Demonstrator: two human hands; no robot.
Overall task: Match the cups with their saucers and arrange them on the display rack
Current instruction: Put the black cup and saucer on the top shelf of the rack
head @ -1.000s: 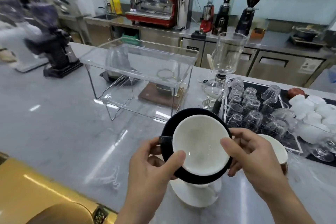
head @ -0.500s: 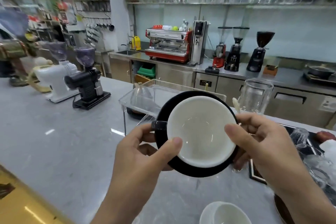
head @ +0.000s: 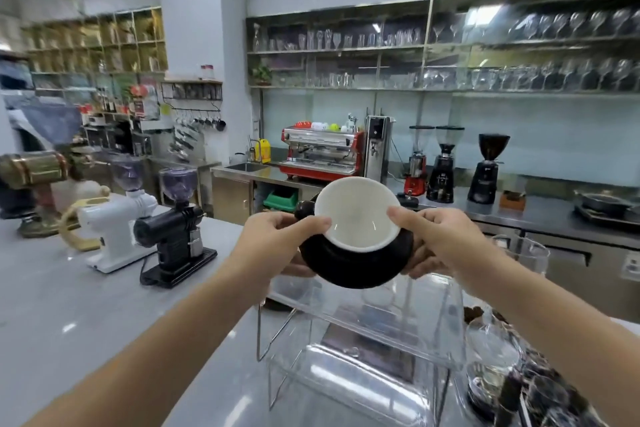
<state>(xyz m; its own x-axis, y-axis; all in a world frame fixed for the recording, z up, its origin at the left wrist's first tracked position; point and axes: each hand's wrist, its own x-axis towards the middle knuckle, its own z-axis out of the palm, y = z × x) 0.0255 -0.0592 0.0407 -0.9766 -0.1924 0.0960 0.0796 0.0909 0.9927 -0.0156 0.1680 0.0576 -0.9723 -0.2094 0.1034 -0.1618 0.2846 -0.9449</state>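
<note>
I hold a black cup (head: pixel 349 263) with a white inside (head: pixel 356 215) in both hands, out at arm's length and tilted toward me. Its small black handle (head: pixel 304 210) points left. My left hand (head: pixel 277 239) grips the left side, thumb on the rim. My right hand (head: pixel 440 239) grips the right side, thumb on the rim and fingers under the cup. Right below the cup stands the clear acrylic display rack (head: pixel 367 340) on the grey counter (head: pixel 86 322). No saucer shows in this view.
A white grinder (head: pixel 114 222) and a black grinder (head: pixel 176 232) stand on the counter at the left. A glass siphon vessel (head: pixel 530 253) and dark glassware (head: pixel 519 388) sit right of the rack. A red espresso machine (head: pixel 322 152) and three grinders line the back counter.
My view has risen from the counter to the back wall. Both hands carried the cup up and forward, over the rack. The glass tray and white cups dropped out of sight.
</note>
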